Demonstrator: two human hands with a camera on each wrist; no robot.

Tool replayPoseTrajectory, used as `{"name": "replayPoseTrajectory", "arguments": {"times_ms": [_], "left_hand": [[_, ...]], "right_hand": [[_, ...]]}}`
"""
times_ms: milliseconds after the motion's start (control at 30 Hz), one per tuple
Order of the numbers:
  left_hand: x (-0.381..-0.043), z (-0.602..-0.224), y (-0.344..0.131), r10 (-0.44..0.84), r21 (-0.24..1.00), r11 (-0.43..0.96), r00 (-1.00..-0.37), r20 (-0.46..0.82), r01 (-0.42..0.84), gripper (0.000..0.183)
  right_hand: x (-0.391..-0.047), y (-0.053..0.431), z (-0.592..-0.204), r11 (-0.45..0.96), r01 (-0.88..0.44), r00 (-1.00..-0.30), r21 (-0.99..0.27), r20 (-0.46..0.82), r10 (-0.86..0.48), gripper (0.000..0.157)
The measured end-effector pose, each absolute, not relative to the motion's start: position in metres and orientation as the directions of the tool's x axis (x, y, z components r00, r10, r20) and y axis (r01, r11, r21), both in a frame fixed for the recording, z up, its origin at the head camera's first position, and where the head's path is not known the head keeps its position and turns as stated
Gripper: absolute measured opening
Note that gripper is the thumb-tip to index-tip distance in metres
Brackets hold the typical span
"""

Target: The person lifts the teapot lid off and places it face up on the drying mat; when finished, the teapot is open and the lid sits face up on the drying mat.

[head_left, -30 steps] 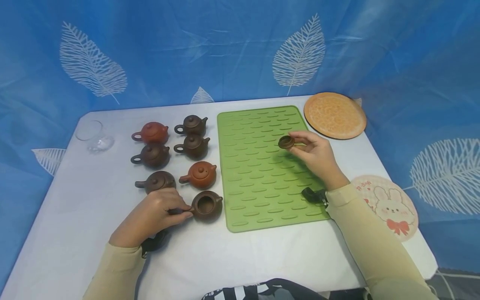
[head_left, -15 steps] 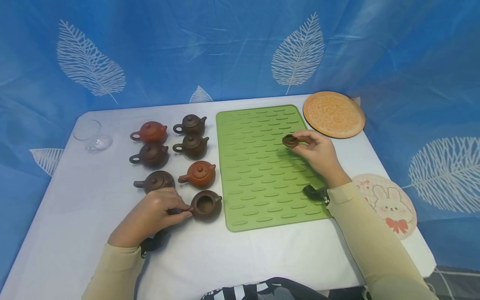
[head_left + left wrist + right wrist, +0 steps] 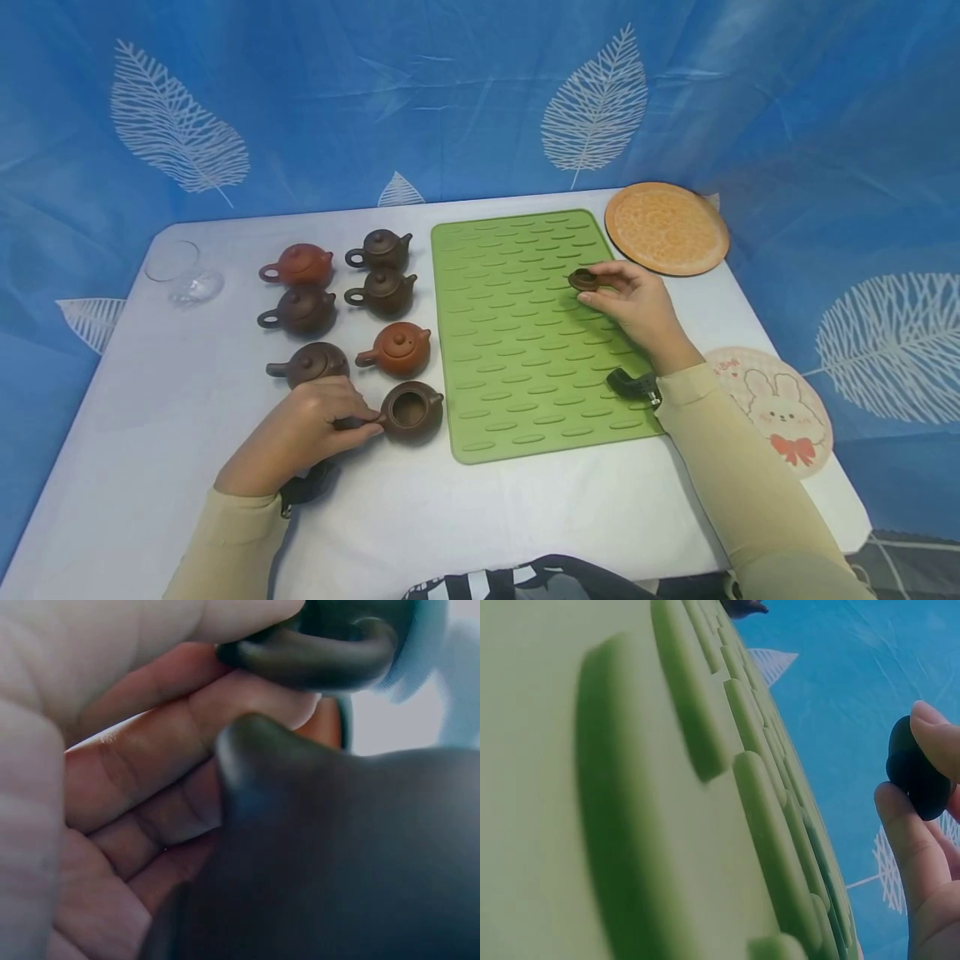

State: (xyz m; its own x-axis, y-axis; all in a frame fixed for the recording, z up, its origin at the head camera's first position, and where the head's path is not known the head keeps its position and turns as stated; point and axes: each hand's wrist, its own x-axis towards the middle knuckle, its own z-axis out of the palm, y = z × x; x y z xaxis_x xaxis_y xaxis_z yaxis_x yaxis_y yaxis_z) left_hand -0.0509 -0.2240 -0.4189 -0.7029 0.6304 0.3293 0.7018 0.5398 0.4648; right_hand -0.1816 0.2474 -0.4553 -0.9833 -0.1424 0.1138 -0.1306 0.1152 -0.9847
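Observation:
My left hand [image 3: 307, 433] pinches the side handle [image 3: 330, 660] of a brown teapot [image 3: 424, 423] that stands lidless on the table, its round mouth facing up. Above the green mat [image 3: 517, 350], my right hand [image 3: 636, 307] holds a small dark brown teapot lid [image 3: 582, 280] between thumb and fingers. The right wrist view shows that lid [image 3: 911, 769] as a dark silhouette at the fingertips. Just beyond my left hand sits a lidded brown teapot [image 3: 318, 362], partly hidden by the hand. A lidded reddish teapot [image 3: 403, 350] stands behind the lidless one.
Several more lidded teapots stand farther back, including a red teapot [image 3: 303, 265] and a dark teapot [image 3: 388, 292]. Clear glassware [image 3: 197, 286] lies at the far left. An orange round mat [image 3: 667, 229] and a rabbit-print round mat [image 3: 787, 412] lie on the right.
My right hand has shifted slightly right with the lid, which has turned so that its hollow side shows less. The left hand and its teapot stay put.

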Motion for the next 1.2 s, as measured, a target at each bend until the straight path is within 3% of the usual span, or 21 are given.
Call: {"name": "replayPoseTrajectory", "arguments": {"times_ms": [433,1200], "left_hand": [[-0.051,-0.42,-0.224,0.633,0.469,0.536,-0.702,0.327,0.702,0.018],[-0.05,-0.42,-0.225,0.629,0.466,0.526,-0.694,0.35,0.711,0.019]], "right_hand": [[-0.185,0.257,-0.456,0.104,-0.1,-0.993,-0.989,0.092,-0.08,0.046],[-0.203,0.267,-0.449,0.253,-0.047,-0.998,-0.966,0.057,0.033,0.044]]}}
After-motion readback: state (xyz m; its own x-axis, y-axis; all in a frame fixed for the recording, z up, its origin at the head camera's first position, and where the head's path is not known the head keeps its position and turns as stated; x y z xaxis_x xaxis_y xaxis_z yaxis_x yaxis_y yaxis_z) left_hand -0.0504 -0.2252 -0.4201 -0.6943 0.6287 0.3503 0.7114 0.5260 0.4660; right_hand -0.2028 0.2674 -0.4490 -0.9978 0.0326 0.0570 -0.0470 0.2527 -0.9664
